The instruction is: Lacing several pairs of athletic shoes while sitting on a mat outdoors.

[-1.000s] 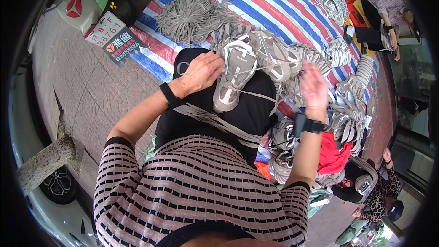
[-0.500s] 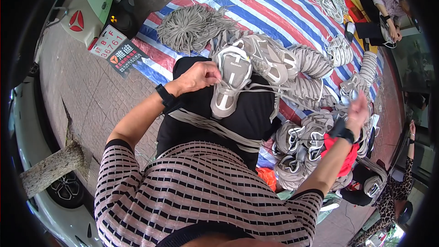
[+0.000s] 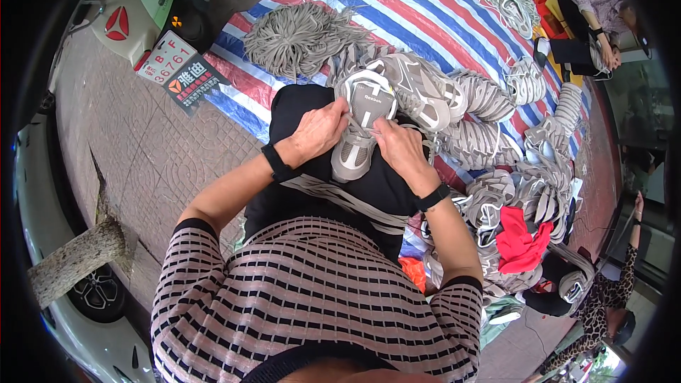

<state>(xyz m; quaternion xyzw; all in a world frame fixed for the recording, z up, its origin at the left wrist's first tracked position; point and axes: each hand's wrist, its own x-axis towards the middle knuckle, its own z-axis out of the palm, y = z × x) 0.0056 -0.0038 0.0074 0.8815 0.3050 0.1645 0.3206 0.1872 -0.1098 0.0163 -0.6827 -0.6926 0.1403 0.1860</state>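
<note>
A grey shoe upper (image 3: 352, 159) with a white-edged toe lies on my black-clad lap, its tongue (image 3: 372, 106) turned up and away from me. At its left eyelet edge, my left hand (image 3: 317, 130) is closed in a pinch. Opposite, my right hand (image 3: 403, 145) pinches a grey shoelace close to the eyelets; fingers hide most of the lace. Several loose grey laces (image 3: 340, 202) lie across my thighs. Just beyond my right hand, a row of nested shoe uppers (image 3: 425, 92) extends to the right.
A striped tarpaulin (image 3: 397, 10) bears a heap of grey laces (image 3: 294, 39) and more stacked uppers (image 3: 489, 96). Red cloth (image 3: 521, 241) lies on a pile at right. Left are a scooter (image 3: 117, 21), tree trunk (image 3: 78, 262) and car (image 3: 42, 241). Another person (image 3: 599, 18) sits far right.
My right hand has come back from the far right to the upper's right side. My left hand stays at the left edge, slightly shifted.
</note>
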